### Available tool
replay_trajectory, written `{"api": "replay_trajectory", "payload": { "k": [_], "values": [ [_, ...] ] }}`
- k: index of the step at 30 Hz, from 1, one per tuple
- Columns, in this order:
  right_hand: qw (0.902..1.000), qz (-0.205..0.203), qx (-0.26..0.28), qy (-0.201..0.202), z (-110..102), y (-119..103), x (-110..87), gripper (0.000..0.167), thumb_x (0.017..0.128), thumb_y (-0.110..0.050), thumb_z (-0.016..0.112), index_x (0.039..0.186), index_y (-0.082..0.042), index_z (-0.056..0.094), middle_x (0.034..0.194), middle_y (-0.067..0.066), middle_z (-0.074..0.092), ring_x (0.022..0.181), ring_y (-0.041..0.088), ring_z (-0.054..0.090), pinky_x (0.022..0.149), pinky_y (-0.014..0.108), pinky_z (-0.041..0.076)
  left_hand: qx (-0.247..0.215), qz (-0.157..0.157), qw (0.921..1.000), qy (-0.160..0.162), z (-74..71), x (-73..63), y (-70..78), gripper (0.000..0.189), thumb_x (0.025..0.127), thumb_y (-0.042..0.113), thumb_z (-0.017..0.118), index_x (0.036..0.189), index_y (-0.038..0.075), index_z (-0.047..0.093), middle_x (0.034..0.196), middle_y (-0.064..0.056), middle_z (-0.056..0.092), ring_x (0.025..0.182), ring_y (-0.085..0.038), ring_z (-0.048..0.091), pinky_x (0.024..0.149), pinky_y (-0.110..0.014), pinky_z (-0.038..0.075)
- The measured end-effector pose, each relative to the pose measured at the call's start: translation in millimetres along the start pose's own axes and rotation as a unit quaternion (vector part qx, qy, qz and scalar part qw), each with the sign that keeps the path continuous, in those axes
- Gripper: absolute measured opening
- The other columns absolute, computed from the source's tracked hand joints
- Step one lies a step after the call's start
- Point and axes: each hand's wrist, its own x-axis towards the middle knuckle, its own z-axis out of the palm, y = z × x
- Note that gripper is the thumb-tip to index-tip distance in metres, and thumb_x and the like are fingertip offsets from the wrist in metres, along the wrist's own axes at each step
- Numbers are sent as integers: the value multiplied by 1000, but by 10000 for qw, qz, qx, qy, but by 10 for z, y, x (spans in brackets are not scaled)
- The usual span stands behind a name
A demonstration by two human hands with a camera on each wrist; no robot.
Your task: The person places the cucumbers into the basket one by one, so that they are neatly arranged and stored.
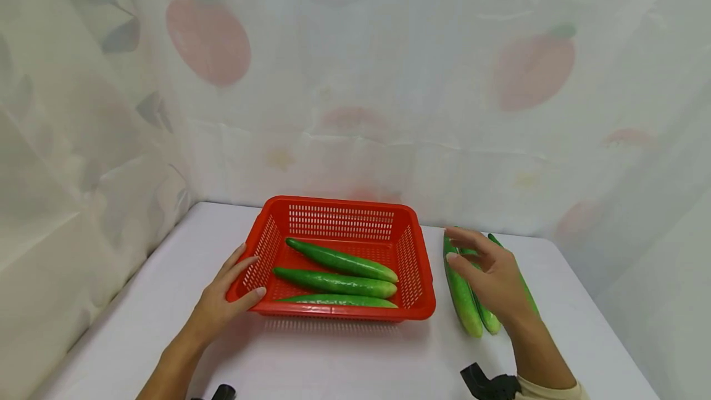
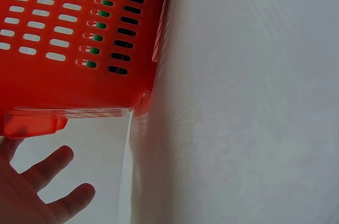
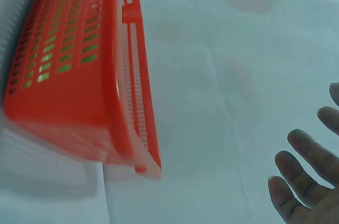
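A red plastic basket (image 1: pixel 333 312) with slotted walls stands on the table, and three green cucumbers (image 1: pixel 339 283) lie side by side in it. My left hand (image 1: pixel 224 295) rests at its front left corner, thumb and fingers spread against the rim. In the left wrist view the fingertips (image 2: pixel 58 160) stretch out beside the basket's rim. To the right of the basket, more cucumbers (image 1: pixel 463 301) lie close together on the table, partly covered by my right hand (image 1: pixel 494 276). That hand hovers over them with loosely bent, parted fingers and nothing in its grasp.
The white table (image 1: pixel 344 363) ends at the back against a pale curtain (image 1: pixel 355 79) printed with fruit. More of this sheeting hangs on the left and right. Dark wrist-worn devices (image 1: pixel 489 383) show at the bottom edge.
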Motion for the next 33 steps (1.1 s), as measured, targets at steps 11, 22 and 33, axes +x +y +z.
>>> {"api": "replay_trajectory", "payload": {
  "k": [11,22,33],
  "values": [
    [9977,459,-188,471,-262,103,-216,35,93,-7,65,128,-9,62,125,2,61,100,15,61,78,23,50,-23,-15,10000,-28,5,1,-12,60,89,29,70,142,12,48,158,4,17,139,-31,22,95,-64,30],
    [9870,828,-627,1222,-493,359,-417,37,92,-4,66,129,-4,61,117,-6,59,99,3,59,79,15,46,-41,-15,10000,-19,9,-3,-14,60,89,30,70,142,12,48,158,5,17,139,-31,22,96,-64,30],
    [9672,1678,-835,1715,-676,655,-547,40,95,-17,64,133,-7,58,121,-11,59,94,-4,57,77,11,42,-34,10,10000,-2,0,-9,-7,59,89,29,70,142,13,48,158,4,18,139,-31,22,95,-64,30]
  ]
}}
